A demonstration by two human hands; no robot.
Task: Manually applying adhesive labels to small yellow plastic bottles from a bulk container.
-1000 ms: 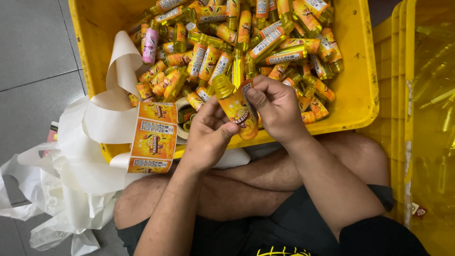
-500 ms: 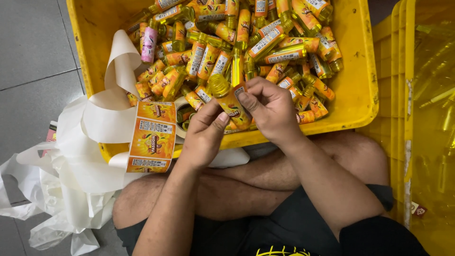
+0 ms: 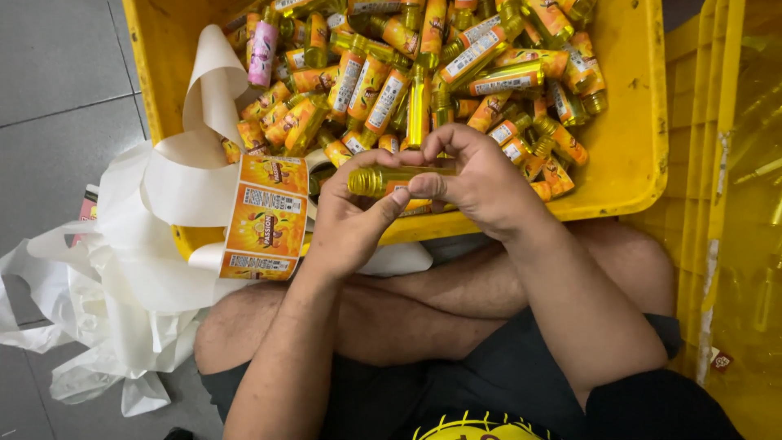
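Both my hands hold one small yellow bottle [image 3: 389, 179] lying sideways, its ribbed cap pointing left, just above the near rim of a yellow crate [image 3: 627, 155]. My left hand [image 3: 346, 220] cups it from below with the thumb pressed on its orange label. My right hand [image 3: 481, 179] wraps the bottle's right part, fingers over the top. A strip of orange labels [image 3: 267, 218] on white backing paper hangs over the crate's near left rim, beside my left hand.
The crate is full of several small labelled bottles [image 3: 423, 73], one of them pink [image 3: 261, 54]. Loose white backing paper [image 3: 122, 269] piles on the grey tiled floor at left. A second yellow crate [image 3: 733, 204] stands at right. My crossed legs lie below.
The bottle has turned from tilted upright to lying sideways with its cap to the left. Both hands shifted a little with it; my left thumb now presses on the label.
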